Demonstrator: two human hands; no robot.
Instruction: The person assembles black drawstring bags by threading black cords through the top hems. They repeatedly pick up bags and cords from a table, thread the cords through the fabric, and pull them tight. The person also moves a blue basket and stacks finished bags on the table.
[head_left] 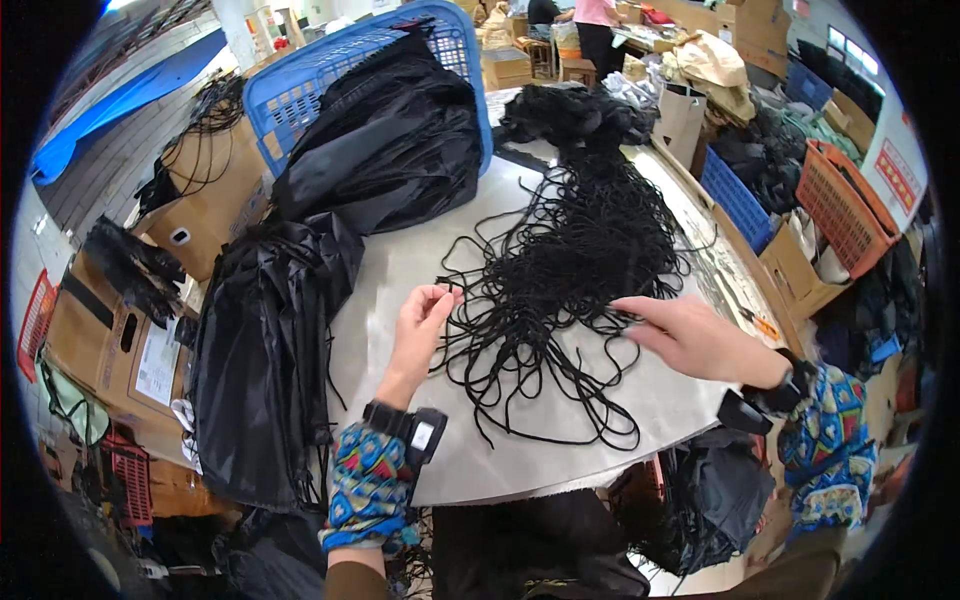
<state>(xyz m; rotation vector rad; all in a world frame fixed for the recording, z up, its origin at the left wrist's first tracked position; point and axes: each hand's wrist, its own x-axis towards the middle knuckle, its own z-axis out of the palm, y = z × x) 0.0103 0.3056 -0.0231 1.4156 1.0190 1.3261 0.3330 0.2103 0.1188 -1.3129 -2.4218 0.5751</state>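
Many black cords (598, 230) lie tangled in 1 heap on a pale tabletop (415, 245). My left hand (420, 330), at the heap's left edge, has thumb and forefinger brought together; whether they pinch a cord, I cannot tell. My right hand (690, 335) extends over the heap's right side, its grip unclear. Beyond: blue plastic basket (290, 98), tilted.

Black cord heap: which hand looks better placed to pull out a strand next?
Probably the right hand: its fingers extend over the cord heap, whereas the left hand shows fingertips pinched near the heap's left edge.
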